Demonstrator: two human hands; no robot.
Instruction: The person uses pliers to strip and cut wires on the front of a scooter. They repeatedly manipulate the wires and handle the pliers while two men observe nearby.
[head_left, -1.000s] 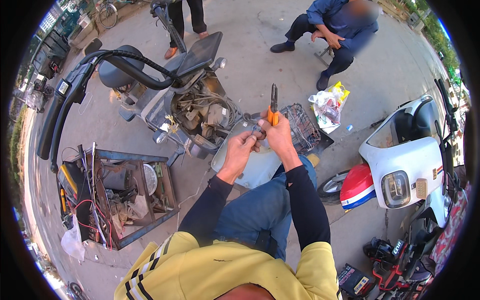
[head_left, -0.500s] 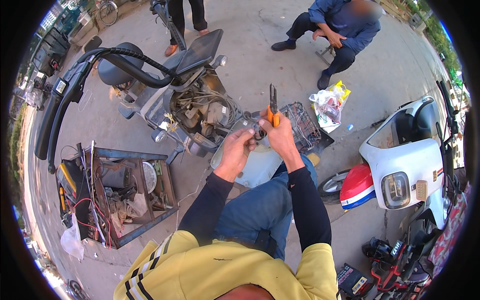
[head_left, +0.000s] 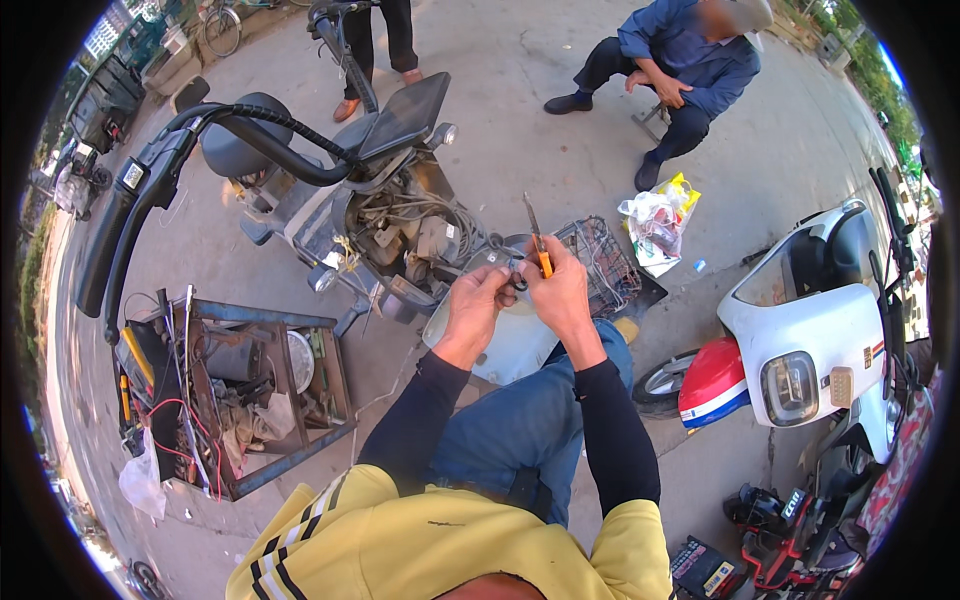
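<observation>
The left hand (head_left: 474,302) pinches a small dark part (head_left: 519,280); the right hand (head_left: 562,291) clamps slim orange-handled metal pliers (head_left: 544,262) beside it — a crowded grip could let the part drop.

Orange-handled pliers (head_left: 543,256), pointing forward; small dark part (head_left: 519,280) beside.

Orange-handled dark-metal pliers (head_left: 541,247) rolled & tipped left

Vs last sec, the bare R hand (head_left: 562,295) I'm watching has turned: jaws were near upright & wide to me, now lean left & look thin, approx edge-on. Two orange grips showed earlier; I make out just one now. My view's shifted slightly too, w/ the flat black rectangular slab (head_left: 408,115) a bit lower in frame.
</observation>
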